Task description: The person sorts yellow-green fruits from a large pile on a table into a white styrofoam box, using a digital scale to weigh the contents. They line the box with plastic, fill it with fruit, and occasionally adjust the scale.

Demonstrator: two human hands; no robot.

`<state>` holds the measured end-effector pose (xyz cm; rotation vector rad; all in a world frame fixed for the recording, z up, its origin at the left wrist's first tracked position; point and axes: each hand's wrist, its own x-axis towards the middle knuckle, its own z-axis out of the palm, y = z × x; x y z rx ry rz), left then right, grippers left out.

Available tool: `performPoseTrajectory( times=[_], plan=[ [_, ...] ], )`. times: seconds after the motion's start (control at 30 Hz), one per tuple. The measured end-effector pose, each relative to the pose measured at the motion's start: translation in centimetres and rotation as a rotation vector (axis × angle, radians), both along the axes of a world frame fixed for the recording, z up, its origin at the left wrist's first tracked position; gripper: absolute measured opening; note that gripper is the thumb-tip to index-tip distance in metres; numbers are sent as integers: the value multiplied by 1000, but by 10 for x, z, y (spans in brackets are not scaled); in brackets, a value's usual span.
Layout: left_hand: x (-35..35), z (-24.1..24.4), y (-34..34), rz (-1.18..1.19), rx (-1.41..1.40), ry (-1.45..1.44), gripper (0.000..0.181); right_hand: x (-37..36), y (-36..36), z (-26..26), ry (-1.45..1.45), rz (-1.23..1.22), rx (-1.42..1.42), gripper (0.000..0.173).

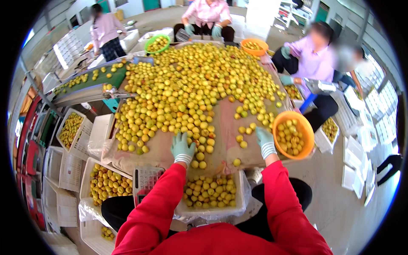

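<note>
Small round yellow-green fruits [178, 89] lie heaped across a cloth-covered table [226, 127]. My left hand [183, 148], in a pale green glove with a striped cuff, touches the near edge of the heap; its fingers are spread, and whether a fruit is under them is hidden. My right hand [265, 140], gloved the same way, reaches over the cloth just left of an orange plastic basket [278, 145] of fruit, its fingertips near a few loose fruits; its palm is hidden. Between my knees, below the table edge, stands a plastic-lined white crate [241, 191] filled with fruit.
More white crates [87, 188] of fruit stand at the left, beside a conveyor belt [105, 79]. A green basket [168, 47] and another orange basket [263, 52] sit at the far edge. Gloved co-workers [318, 60] sit opposite and at the right. A grey plastic basket [136, 181] stands by my left forearm.
</note>
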<state>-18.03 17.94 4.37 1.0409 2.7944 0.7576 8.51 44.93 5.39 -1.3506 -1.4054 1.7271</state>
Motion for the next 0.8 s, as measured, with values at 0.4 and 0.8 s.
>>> performPoseTrajectory(
  times=[0.4, 0.8],
  plan=[
    [61, 7, -19, -375, -32, 215, 55, -79, -71, -51, -550, 206, 1124, 33],
    [28, 25, -26, -67, 168, 4, 38, -55, -75, -16, -253, 89, 1065, 21]
  ],
)
